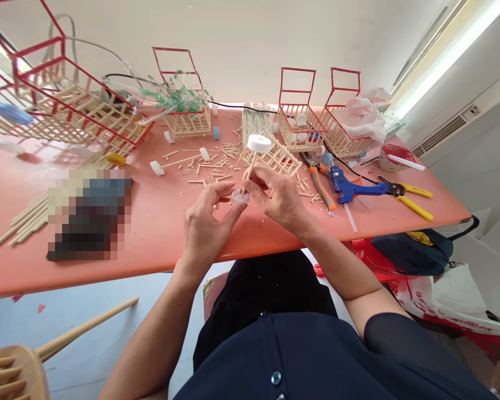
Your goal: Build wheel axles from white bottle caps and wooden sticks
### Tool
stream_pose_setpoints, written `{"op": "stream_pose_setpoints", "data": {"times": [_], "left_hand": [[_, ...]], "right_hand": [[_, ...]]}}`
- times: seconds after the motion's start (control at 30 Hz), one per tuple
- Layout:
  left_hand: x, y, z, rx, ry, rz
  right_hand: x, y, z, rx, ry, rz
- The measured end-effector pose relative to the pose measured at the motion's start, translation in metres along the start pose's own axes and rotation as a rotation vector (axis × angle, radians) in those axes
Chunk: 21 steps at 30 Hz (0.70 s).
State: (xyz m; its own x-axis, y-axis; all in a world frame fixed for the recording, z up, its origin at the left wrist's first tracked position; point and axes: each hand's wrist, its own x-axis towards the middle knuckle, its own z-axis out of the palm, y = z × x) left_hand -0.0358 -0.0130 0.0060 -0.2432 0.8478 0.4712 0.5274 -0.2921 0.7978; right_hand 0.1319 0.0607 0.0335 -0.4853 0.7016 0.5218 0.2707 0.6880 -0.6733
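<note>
Near the table's front edge, my left hand (210,219) has its thumb and fingers closed round a small clear cap (240,196). Just right of it, my right hand (277,197) pinches a thin wooden stick (251,165). A white round cap (259,143) sits on the stick's upper end. The lower end of the stick reaches into the clear cap, so the two hands are close together. Behind them lie scattered short stick pieces (223,158) and another stick with white caps (182,161) on both ends.
Stick-built carts with red handles (299,111) stand along the back. To the right lie orange-handled pliers (323,188), a blue glue gun (358,188), yellow-handled pliers (416,205) and a tub (394,158). Long sticks (31,219) are at the left, beside a pixelated area.
</note>
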Motion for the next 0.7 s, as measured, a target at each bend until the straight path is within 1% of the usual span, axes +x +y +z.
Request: {"op": "stream_pose_setpoints", "data": {"times": [0.17, 0.27, 0.4, 0.53, 0.63, 0.7], "left_hand": [[-0.001, 0.001, -0.001, 0.02, -0.027, 0.019], [0.0, 0.0, -0.002, -0.028, -0.043, 0.005], [-0.001, -0.003, -0.002, -0.124, -0.097, -0.028], [-0.001, -0.006, -0.002, -0.148, -0.116, -0.008], [-0.001, -0.004, -0.002, -0.155, -0.119, -0.008], [-0.001, 0.0, -0.003, -0.166, -0.097, 0.003]], "right_hand": [[0.0, 0.001, 0.0, -0.006, -0.004, 0.009], [0.0, -0.001, 0.0, 0.037, -0.006, 0.068], [0.001, -0.003, -0.001, 0.251, 0.039, 0.153], [0.004, -0.004, -0.006, 0.462, 0.05, 0.247], [0.007, -0.003, -0.009, 0.542, 0.041, 0.309], [0.007, -0.003, -0.011, 0.57, 0.039, 0.329]]}}
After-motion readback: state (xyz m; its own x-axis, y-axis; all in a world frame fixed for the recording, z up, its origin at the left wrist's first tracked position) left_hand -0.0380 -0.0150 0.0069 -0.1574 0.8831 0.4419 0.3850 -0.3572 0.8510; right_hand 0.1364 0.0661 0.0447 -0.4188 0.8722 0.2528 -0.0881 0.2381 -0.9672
